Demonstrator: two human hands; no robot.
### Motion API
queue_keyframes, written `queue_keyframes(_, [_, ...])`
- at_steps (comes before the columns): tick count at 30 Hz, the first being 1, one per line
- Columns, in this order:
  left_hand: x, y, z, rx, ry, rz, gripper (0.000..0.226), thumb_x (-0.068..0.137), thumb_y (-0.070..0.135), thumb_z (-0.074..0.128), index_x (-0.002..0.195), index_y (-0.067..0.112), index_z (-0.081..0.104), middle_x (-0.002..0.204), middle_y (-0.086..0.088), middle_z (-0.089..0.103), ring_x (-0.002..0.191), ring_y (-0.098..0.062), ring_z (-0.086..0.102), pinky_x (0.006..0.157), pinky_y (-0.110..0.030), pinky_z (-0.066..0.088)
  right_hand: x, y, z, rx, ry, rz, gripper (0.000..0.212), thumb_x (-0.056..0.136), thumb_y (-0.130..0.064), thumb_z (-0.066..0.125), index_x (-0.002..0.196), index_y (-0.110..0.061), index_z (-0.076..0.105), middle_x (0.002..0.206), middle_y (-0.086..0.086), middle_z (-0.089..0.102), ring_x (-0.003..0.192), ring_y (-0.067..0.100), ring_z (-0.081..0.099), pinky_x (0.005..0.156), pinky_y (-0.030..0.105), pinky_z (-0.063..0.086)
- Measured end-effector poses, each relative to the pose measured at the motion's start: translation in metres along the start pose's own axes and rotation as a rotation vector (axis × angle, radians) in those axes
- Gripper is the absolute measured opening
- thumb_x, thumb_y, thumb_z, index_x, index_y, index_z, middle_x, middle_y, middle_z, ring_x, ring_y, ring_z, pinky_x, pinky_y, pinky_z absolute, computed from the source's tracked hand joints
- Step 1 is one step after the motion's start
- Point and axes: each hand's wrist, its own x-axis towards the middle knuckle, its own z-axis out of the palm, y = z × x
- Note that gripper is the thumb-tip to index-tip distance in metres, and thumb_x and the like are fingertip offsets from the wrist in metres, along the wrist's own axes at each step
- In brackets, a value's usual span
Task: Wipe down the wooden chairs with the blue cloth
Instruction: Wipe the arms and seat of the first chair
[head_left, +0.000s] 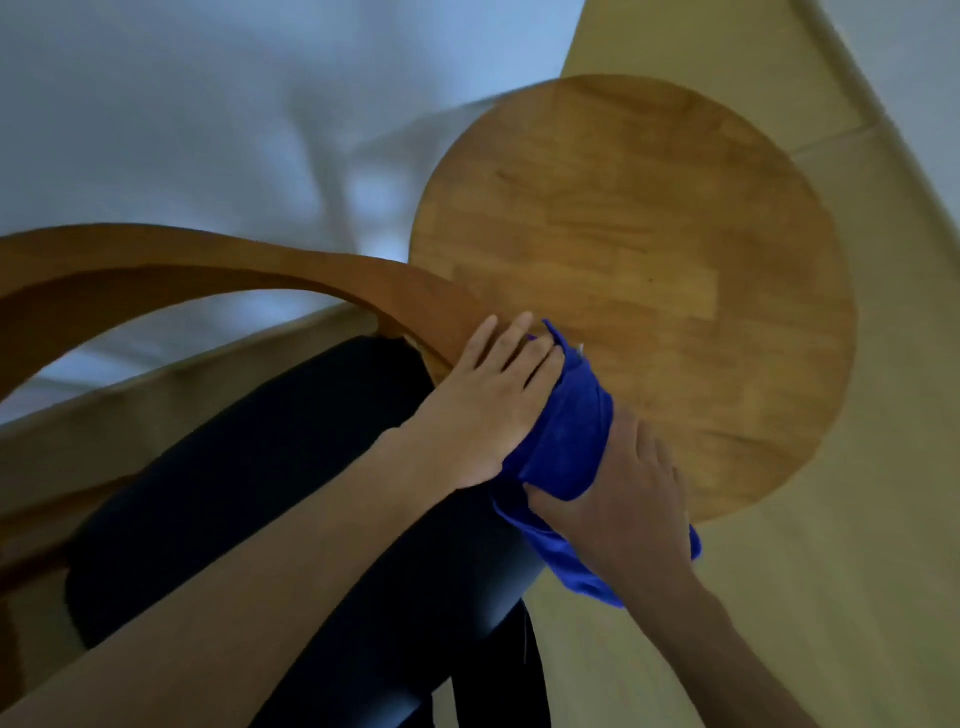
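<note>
A round wooden chair seat fills the upper right of the head view. Its curved wooden backrest arcs across the left. The blue cloth is bunched at the seat's near edge, between both hands. My left hand lies flat with fingers pressed on the cloth's upper end and the backrest's end. My right hand grips the cloth's lower part, thumb over the fabric. A fold of cloth hangs below the right hand.
My legs in dark trousers sit under the arms, close against the chair. Pale yellowish floor lies to the right and below. A white surface lies beyond the backrest at the upper left.
</note>
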Motion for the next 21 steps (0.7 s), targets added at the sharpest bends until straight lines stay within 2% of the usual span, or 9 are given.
queue_keyframes(4, [-0.003,-0.005,0.004,-0.05,0.086,0.012,0.105,0.072,0.022,0.079,0.152,0.016,0.011,0.161,-0.01,0.001,0.148,-0.03,-0.006,0.121,-0.045,-0.002,0.0,0.006,0.004,0.027,0.031,-0.014,0.092,0.06,-0.068,0.07,0.13,-0.018,0.039,0.118,-0.003,0.052,0.11,0.019,0.051,0.097,0.037,0.043])
queue_keyframes(8, [-0.02,-0.062,-0.009,-0.087,0.142,-0.194,0.108,0.068,0.016,0.081,0.152,0.015,0.013,0.16,-0.011,0.005,0.147,-0.03,0.005,0.117,-0.042,0.005,0.034,-0.031,0.009,-0.036,0.146,-0.11,0.091,0.057,-0.07,0.075,0.121,-0.014,0.043,0.111,0.001,0.054,0.102,0.023,0.054,0.093,0.036,0.044])
queue_keyframes(11, [-0.035,-0.099,-0.016,-0.198,0.093,-0.349,0.11,0.068,0.017,0.083,0.153,0.014,0.012,0.159,-0.01,0.008,0.146,-0.03,0.012,0.118,-0.042,0.016,0.072,-0.081,0.013,-0.143,0.208,-0.218,0.091,0.056,-0.069,0.077,0.119,-0.013,0.043,0.112,0.005,0.054,0.103,0.025,0.054,0.089,0.038,0.041])
queue_keyframes(14, [-0.036,-0.114,-0.022,-0.376,0.059,-0.363,0.11,0.064,0.017,0.085,0.151,0.007,0.018,0.155,-0.009,0.019,0.143,-0.025,0.02,0.118,-0.037,0.021,0.113,-0.143,0.018,-0.171,0.174,-0.361,0.087,0.058,-0.063,0.079,0.12,-0.013,0.044,0.116,0.006,0.057,0.104,0.026,0.055,0.085,0.038,0.037])
queue_keyframes(17, [-0.036,-0.124,-0.028,-0.529,0.137,-0.472,0.099,0.06,0.009,0.086,0.142,0.005,0.03,0.142,-0.01,0.033,0.131,-0.024,0.034,0.106,-0.029,0.031,0.134,-0.183,0.022,-0.204,0.139,-0.448,0.075,0.066,-0.055,0.077,0.12,-0.015,0.045,0.116,0.004,0.057,0.102,0.023,0.055,0.077,0.035,0.029])
queue_keyframes(19, [-0.038,-0.128,-0.028,-0.543,0.151,-0.493,0.099,0.061,0.011,0.087,0.142,0.006,0.03,0.141,-0.009,0.034,0.129,-0.022,0.035,0.102,-0.024,0.03,0.133,-0.179,0.022,-0.179,0.156,-0.475,0.074,0.066,-0.055,0.075,0.12,-0.016,0.045,0.115,0.003,0.057,0.102,0.022,0.055,0.078,0.034,0.031])
queue_keyframes(21, [-0.038,-0.122,-0.025,-0.483,0.118,-0.46,0.107,0.062,0.021,0.088,0.147,0.008,0.024,0.148,-0.009,0.028,0.136,-0.022,0.028,0.11,-0.027,0.027,0.121,-0.153,0.018,-0.122,0.205,-0.491,0.079,0.063,-0.057,0.074,0.124,-0.016,0.046,0.116,0.003,0.057,0.103,0.022,0.054,0.082,0.034,0.037])
